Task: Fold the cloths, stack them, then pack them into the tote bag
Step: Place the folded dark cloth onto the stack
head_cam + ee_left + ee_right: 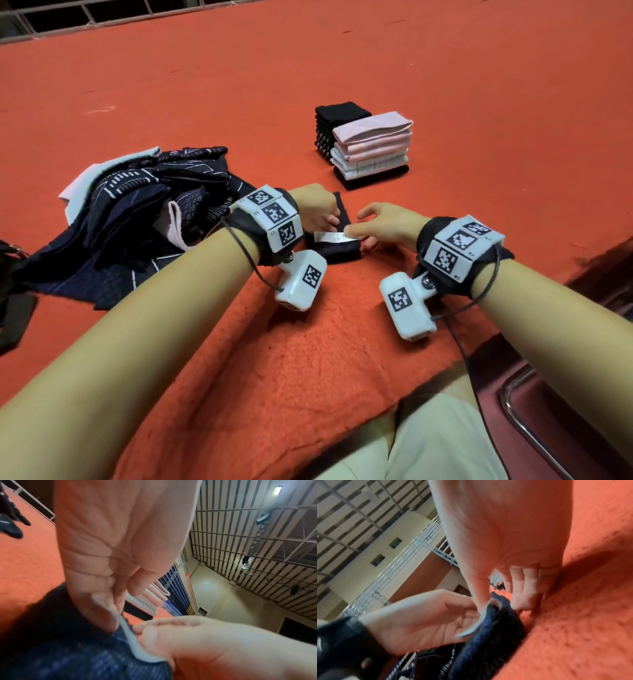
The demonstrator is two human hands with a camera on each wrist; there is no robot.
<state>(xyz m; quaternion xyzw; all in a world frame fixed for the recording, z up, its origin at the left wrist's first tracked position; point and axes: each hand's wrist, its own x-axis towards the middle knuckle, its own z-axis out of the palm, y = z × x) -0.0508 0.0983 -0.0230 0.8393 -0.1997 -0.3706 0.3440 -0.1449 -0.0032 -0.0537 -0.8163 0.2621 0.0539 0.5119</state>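
Observation:
A folded dark navy cloth (342,251) lies on the orange blanket (308,359) in front of me, with a white label (328,237) across its top. My left hand (320,214) rests its fingertips on the cloth beside the label, thumb apart from the fingers (106,608). My right hand (382,224) pinches the label's right end (476,622) between thumb and forefinger, while its other fingers (527,591) touch the blanket next to the cloth (489,635). Farther back stand a black folded stack (337,114) and a pink-and-white folded stack (373,147).
A loose heap of dark patterned cloths (137,219) with some pink and white pieces lies to the left. A black strapped item (13,301) sits at the left edge. A dark red chair with a metal bar (548,411) is at lower right.

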